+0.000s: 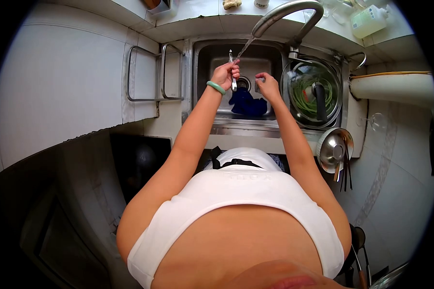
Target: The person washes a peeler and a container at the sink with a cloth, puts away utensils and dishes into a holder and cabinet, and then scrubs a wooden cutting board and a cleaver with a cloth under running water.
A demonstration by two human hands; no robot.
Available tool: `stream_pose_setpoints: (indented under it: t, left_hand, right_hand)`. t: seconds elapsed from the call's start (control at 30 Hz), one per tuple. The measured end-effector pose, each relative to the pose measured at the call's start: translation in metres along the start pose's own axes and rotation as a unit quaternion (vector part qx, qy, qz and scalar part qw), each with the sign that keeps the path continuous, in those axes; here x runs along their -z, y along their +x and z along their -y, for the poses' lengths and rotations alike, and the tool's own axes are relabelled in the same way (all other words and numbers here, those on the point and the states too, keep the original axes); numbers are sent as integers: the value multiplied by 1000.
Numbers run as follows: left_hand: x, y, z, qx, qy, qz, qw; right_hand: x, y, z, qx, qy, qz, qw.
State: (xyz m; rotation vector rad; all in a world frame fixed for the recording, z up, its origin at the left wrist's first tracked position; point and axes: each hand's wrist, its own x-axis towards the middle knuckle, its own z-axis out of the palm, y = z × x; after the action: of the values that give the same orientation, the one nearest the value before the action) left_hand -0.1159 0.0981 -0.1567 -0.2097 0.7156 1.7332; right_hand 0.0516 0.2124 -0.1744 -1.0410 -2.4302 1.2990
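My left hand (225,75), with a green bangle at its wrist, is closed around a slim silver utensil (234,85). The utensil stands lengthwise over the sink, one end above my fist and the other below; its exact kind is unclear. Water from the curved faucet (288,10) runs down at its upper end. To the right, my right hand (268,88) has its fingers pinched together beside a small greyish thing too indistinct to name. A dark blue cloth (248,103) lies on the bottom of the metal sink (212,50), below both hands near the drain.
Right of the sink, a glass lid (299,72) with a black handle covers green stringy vegetables. A metal bowl (333,147) with chopsticks sits at the counter's right edge. A metal rack (155,99) is on the left, and a bottle (369,21) stands behind at right.
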Motion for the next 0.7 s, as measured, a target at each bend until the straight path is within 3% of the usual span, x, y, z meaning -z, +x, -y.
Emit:
stream_pose_setpoints:
  t: [0.17, 0.33, 0.4, 0.47, 0.53, 0.7]
  left_hand:
    - [-1, 2, 8, -32, 40, -29, 998]
    - [5, -7, 7, -28, 46, -47, 997]
    - [7, -11, 1, 82, -175, 22, 981]
    - [7, -14, 1, 88, -182, 1, 979]
    - [9, -18, 0, 117, -248, 48, 961]
    - [4, -40, -2, 152, -311, 122, 930]
  right_hand:
    - [-13, -40, -35, -46, -62, 154, 985]
    - [-19, -53, -51, -20, -87, 170, 981]
    - [-14, -50, -49, -35, -56, 148, 987]
    - [-6, -43, -43, -32, -55, 138, 988]
    - [3, -35, -34, -28, -53, 128, 990]
    - [22, 3, -37, -27, -8, -53, 998]
